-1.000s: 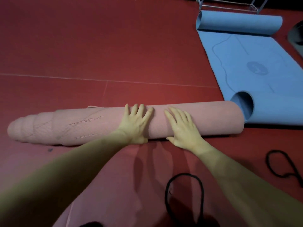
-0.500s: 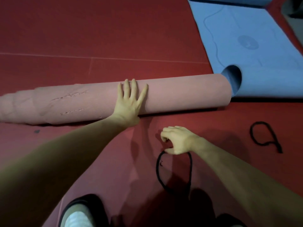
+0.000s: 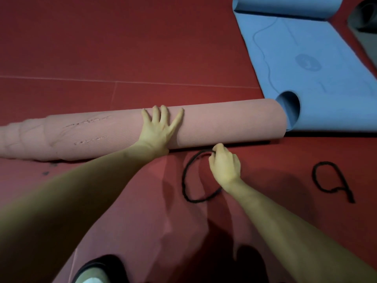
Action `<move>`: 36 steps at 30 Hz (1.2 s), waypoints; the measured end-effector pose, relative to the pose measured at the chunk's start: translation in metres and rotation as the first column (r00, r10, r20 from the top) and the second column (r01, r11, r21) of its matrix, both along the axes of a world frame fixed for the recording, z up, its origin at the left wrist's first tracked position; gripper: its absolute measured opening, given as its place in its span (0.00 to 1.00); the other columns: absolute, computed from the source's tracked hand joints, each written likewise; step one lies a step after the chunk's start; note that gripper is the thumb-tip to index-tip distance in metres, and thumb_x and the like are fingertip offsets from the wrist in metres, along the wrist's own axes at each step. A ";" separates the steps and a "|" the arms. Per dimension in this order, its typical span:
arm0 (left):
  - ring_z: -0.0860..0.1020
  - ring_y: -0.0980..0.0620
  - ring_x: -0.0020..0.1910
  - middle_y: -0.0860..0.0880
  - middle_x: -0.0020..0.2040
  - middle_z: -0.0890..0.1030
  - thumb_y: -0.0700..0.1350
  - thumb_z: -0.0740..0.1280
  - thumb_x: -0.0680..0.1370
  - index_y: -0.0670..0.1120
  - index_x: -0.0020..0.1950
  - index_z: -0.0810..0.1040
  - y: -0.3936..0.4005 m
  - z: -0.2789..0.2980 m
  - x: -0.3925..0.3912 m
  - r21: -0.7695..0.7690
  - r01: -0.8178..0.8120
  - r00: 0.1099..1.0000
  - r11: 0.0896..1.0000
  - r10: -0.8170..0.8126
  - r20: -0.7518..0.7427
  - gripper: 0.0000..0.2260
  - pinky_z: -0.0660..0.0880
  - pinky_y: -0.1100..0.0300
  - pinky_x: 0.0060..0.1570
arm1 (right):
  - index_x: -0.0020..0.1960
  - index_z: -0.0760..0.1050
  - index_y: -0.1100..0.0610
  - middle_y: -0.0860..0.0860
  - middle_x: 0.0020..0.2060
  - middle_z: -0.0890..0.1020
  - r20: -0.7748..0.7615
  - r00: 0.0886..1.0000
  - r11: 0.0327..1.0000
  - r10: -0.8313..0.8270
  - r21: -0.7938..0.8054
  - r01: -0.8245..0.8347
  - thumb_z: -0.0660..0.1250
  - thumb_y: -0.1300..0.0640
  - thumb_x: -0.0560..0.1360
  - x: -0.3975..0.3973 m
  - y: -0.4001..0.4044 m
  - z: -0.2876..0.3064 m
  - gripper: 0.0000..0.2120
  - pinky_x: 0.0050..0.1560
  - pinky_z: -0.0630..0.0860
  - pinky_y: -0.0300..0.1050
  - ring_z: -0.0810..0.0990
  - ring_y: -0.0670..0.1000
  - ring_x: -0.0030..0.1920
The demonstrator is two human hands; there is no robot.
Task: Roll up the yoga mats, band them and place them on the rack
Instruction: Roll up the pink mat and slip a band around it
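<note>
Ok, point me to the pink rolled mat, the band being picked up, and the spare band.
pink rolled mat [image 3: 224,123], head view, bare side of the roll.
band being picked up [image 3: 184,180], head view, left arc of the loop.
spare band [image 3: 315,176], head view, left side of its loop.

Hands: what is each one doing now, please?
Left hand: open, pressing flat on the rolled pink foam yoga mat.
Right hand: pinching the black elastic band loop.

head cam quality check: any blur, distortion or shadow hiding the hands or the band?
Head view: dim, warm light. Wide-angle bend curves the pink mat and the floor seam. Near forearms are soft and dark. Left hand and right hand are fairly sharp. The black band stays readable. Shadows pool on the floor at the bottom edge.
</note>
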State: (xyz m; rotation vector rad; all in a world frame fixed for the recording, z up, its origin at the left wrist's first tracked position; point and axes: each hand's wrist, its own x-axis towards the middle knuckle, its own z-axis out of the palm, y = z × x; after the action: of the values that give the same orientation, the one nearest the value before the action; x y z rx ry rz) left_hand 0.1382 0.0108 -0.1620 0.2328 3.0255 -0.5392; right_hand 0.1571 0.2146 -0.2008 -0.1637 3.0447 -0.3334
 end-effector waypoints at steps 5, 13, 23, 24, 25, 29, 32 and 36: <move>0.65 0.37 0.64 0.37 0.69 0.60 0.61 0.74 0.62 0.49 0.76 0.39 -0.006 0.014 -0.020 0.045 -0.022 0.999 0.999 0.020 0.045 0.56 0.66 0.41 0.61 | 0.58 0.73 0.59 0.58 0.53 0.81 0.037 0.957 0.934 -0.286 -0.212 0.287 0.57 0.55 0.81 -0.021 -0.014 0.010 0.11 0.53 0.70 0.51 0.78 0.61 0.55; 0.67 0.39 0.60 0.40 0.64 0.65 0.62 0.75 0.58 0.50 0.76 0.42 0.002 0.058 -0.059 0.245 -0.103 0.991 0.964 0.122 -0.062 0.58 0.67 0.43 0.56 | 0.40 0.74 0.55 0.58 0.40 0.82 0.341 0.834 0.295 -0.434 -0.821 0.489 0.58 0.50 0.78 -0.086 -0.049 0.028 0.13 0.55 0.75 0.62 0.81 0.64 0.47; 0.68 0.39 0.61 0.41 0.64 0.67 0.64 0.74 0.60 0.51 0.77 0.43 0.013 0.162 -0.112 0.503 -0.138 0.959 0.853 0.243 -0.149 0.56 0.69 0.42 0.55 | 0.58 0.64 0.53 0.52 0.46 0.74 0.230 0.917 0.063 -0.326 -0.963 0.264 0.60 0.45 0.77 -0.154 -0.058 0.150 0.15 0.56 0.73 0.53 0.73 0.52 0.47; 0.68 0.39 0.62 0.41 0.64 0.67 0.64 0.74 0.59 0.51 0.77 0.43 0.013 0.176 -0.115 0.525 -0.142 0.954 0.839 0.257 -0.153 0.57 0.69 0.42 0.55 | 0.61 0.63 0.54 0.51 0.47 0.74 0.215 0.923 0.061 -0.320 -0.967 0.247 0.60 0.47 0.79 -0.159 -0.057 0.167 0.15 0.53 0.70 0.48 0.73 0.51 0.48; 0.68 0.39 0.62 0.41 0.64 0.67 0.64 0.74 0.59 0.51 0.77 0.43 0.014 0.190 -0.118 0.549 -0.147 0.950 0.823 0.272 -0.152 0.57 0.69 0.43 0.55 | 0.64 0.62 0.55 0.49 0.48 0.74 0.192 0.929 0.060 -0.317 -0.973 0.222 0.59 0.49 0.80 -0.164 -0.056 0.184 0.16 0.51 0.67 0.43 0.72 0.49 0.48; 0.68 0.41 0.61 0.42 0.63 0.67 0.64 0.75 0.59 0.50 0.77 0.43 0.013 0.246 -0.127 0.656 -0.135 0.933 0.743 0.318 -0.168 0.58 0.71 0.44 0.54 | 0.67 0.61 0.57 0.43 0.51 0.73 0.089 0.954 0.076 -0.287 -0.990 0.116 0.60 0.53 0.81 -0.175 -0.056 0.258 0.18 0.54 0.65 0.38 0.73 0.46 0.53; 0.67 0.41 0.63 0.42 0.64 0.67 0.63 0.76 0.59 0.50 0.77 0.44 0.013 0.284 -0.130 0.727 -0.097 0.917 0.680 0.344 -0.200 0.58 0.71 0.44 0.54 | 0.67 0.64 0.59 0.52 0.60 0.76 0.081 0.964 0.037 -0.255 -0.995 0.093 0.65 0.46 0.76 -0.181 -0.060 0.306 0.26 0.62 0.70 0.47 0.75 0.53 0.61; 0.66 0.41 0.65 0.43 0.66 0.66 0.61 0.77 0.58 0.51 0.77 0.43 0.011 0.321 -0.132 0.819 -0.028 0.897 0.573 0.376 -0.232 0.59 0.70 0.43 0.57 | 0.60 0.70 0.54 0.47 0.55 0.79 0.019 0.989 0.060 -0.145 -0.998 0.028 0.66 0.46 0.75 -0.188 -0.056 0.356 0.18 0.64 0.71 0.54 0.76 0.50 0.59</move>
State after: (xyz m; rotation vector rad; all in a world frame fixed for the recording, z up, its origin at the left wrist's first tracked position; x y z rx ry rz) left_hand 0.0063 0.0218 0.1594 -0.2485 3.3502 0.9834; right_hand -0.0314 0.1591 0.1554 -0.0318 2.1272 -2.4687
